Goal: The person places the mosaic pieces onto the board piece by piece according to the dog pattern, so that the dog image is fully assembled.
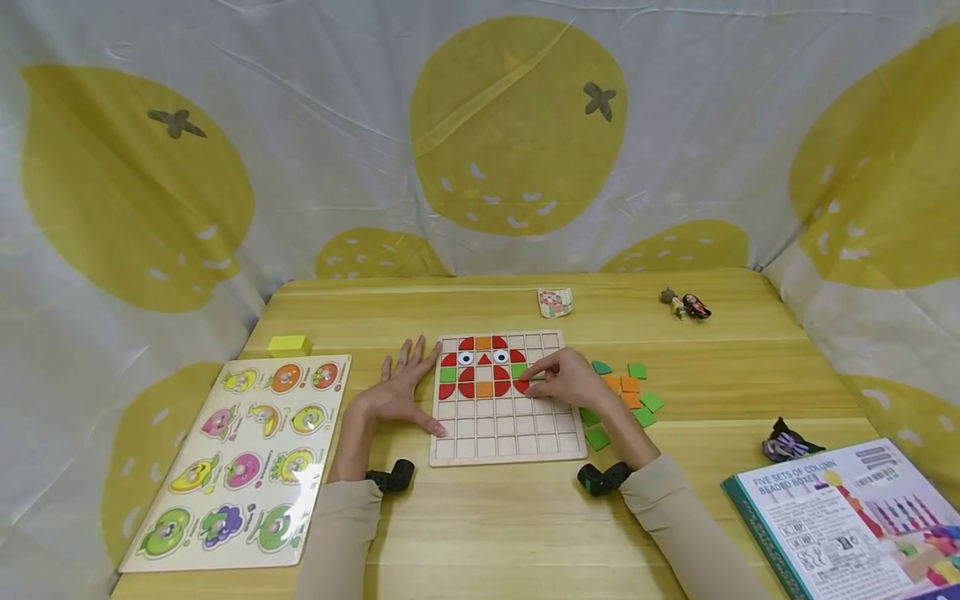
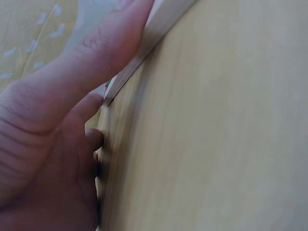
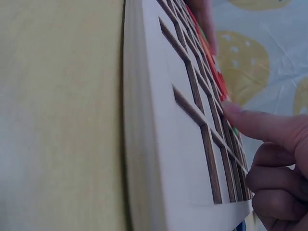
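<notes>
A wooden grid board lies mid-table with red, orange, green and eye-patterned tiles in its upper rows. My left hand is spread along the board's left side, thumb and index finger at its edge. In the left wrist view, the thumb lies against the wooden rim. Over the right part of the board, my right hand has thumb and index finger at a rounded red tile, pinching it at its cell. The right wrist view shows the other fingers curled beside the grid.
Loose green and orange tiles lie right of the board. A picture card and small figurines are behind. At left are a fruit puzzle board and a yellow block; at right, a boxed bead set and a dark pouch.
</notes>
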Demonstrator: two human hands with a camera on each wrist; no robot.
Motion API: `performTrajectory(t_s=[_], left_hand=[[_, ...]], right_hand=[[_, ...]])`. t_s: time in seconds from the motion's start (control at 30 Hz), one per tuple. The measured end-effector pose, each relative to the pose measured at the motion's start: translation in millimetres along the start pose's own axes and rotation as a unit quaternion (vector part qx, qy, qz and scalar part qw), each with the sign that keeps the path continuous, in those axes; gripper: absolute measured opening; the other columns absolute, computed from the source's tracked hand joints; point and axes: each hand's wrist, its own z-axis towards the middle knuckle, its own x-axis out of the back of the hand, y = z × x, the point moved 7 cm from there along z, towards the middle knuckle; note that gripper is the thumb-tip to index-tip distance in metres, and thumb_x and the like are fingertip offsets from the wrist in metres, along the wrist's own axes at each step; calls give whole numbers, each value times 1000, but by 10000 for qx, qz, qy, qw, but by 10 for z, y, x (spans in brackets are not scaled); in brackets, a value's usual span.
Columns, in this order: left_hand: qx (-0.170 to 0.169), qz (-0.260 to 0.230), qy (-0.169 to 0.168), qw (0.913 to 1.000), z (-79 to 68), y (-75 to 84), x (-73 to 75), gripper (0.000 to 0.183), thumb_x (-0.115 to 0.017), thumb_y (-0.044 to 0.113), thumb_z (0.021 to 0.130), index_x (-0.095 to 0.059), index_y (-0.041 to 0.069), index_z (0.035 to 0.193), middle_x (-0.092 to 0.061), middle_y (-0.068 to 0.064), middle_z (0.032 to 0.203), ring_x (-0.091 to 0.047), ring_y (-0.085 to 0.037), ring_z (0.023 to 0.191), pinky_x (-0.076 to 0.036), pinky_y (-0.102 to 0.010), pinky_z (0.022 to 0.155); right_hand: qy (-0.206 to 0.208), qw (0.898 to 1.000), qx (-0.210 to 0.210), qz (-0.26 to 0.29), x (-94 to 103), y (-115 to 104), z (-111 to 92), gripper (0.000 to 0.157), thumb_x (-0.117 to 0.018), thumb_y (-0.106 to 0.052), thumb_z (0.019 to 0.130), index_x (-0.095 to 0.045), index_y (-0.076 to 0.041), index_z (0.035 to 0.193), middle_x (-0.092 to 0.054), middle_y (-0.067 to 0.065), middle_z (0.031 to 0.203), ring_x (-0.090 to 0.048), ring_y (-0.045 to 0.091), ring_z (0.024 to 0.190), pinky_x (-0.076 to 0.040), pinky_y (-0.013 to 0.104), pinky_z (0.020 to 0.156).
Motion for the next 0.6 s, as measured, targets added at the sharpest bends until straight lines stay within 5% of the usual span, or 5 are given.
performTrajectory(t_s=[0.2, 0.43, 0.6], left_hand=[[-5, 34, -18, 10000, 21, 2, -13, 141, -88, 57, 52, -2, 20, 157, 15, -18, 161, 19, -39, 148, 11, -67, 114], [2, 34, 5, 10000, -5, 19, 8, 140, -89, 55, 52, -3, 20, 157, 16, -18, 161, 19, -39, 148, 12, -66, 114], [-28, 35, 48, 10000, -6, 14, 0, 140, -89, 54, 52, -3, 19, 157, 15, -19, 161, 18, -40, 148, 12, -68, 113]], right_hand=[[164, 9997, 31, 200, 311, 138, -165, 25, -77, -24, 83, -75, -13, 105, -37, -3, 55, -30, 11, 50, -26, 23, 47], [848, 9936, -718, -212, 947, 564, -466, 29, -73, -21, 86, -72, -8, 112, -39, -2, 56, -31, 11, 45, -29, 25, 43], [853, 9903, -1096, -1, 1026, 728, -499, 36, -77, -24, 82, -72, -7, 112, -35, -5, 55, -31, 11, 48, -28, 24, 46]])
